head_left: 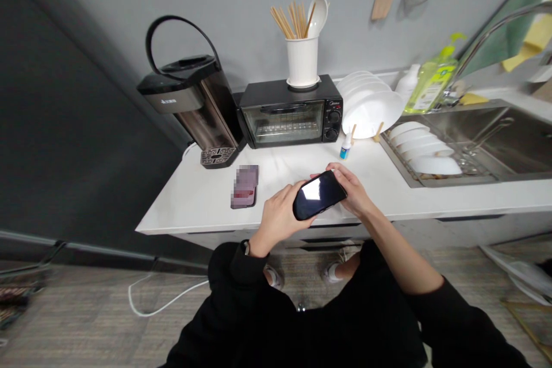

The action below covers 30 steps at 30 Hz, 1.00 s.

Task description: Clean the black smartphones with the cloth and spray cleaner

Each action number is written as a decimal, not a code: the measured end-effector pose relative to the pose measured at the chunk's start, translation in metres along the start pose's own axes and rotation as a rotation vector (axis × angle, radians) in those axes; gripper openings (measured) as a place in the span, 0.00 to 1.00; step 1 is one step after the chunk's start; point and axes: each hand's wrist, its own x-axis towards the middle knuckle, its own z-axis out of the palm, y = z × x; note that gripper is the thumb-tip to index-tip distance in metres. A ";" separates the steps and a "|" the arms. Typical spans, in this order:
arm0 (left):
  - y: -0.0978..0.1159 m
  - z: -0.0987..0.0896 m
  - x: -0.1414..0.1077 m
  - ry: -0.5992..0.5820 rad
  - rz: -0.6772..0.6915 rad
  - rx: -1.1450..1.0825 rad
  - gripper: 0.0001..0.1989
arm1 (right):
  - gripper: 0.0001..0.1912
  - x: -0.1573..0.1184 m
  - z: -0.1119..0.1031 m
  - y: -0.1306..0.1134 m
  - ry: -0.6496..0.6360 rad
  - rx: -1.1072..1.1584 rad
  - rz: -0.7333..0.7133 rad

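Observation:
A black phone is held tilted above the front of the white counter, a bright reflection on its screen. My left hand grips its left end, with the thumb along the upper edge. Around the right end close the fingers of my right hand. To the left, a second phone-like object, partly pixelated, lies flat on the counter. A small white and blue bottle stands behind my right hand.
Behind are a water dispenser, a toaster oven with a utensil cup on top, and racked white plates. At right, bowls sit in the sink, near a green soap bottle.

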 end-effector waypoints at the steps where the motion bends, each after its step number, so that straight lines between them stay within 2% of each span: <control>1: 0.001 0.000 -0.001 -0.004 -0.002 0.042 0.40 | 0.27 0.001 -0.002 -0.003 -0.021 -0.022 0.003; 4: 0.005 -0.001 -0.003 -0.004 0.011 0.161 0.41 | 0.25 0.005 -0.006 -0.009 -0.040 -0.056 -0.021; 9: 0.005 -0.003 -0.001 0.007 0.040 0.214 0.43 | 0.26 0.012 -0.004 -0.009 0.079 -0.079 -0.033; 15: 0.003 -0.008 0.001 -0.029 0.081 0.176 0.43 | 0.27 0.015 0.003 -0.003 0.083 -0.139 -0.016; 19: -0.002 -0.006 0.007 -0.001 0.043 0.047 0.44 | 0.18 0.016 0.004 -0.014 0.060 -0.252 -0.159; 23: -0.006 0.016 0.012 0.108 0.036 -0.208 0.40 | 0.09 0.020 0.006 -0.026 0.004 -0.526 -0.345; 25: -0.008 0.027 0.014 0.199 0.035 -0.346 0.37 | 0.08 0.021 0.001 -0.024 0.041 -0.562 -0.291; 27: -0.012 0.029 0.019 0.334 0.010 -0.467 0.35 | 0.11 0.019 -0.011 -0.017 0.139 -0.522 -0.177; 30: -0.025 0.014 0.039 0.520 -0.039 -0.563 0.36 | 0.20 0.009 -0.041 0.001 0.292 -0.473 -0.072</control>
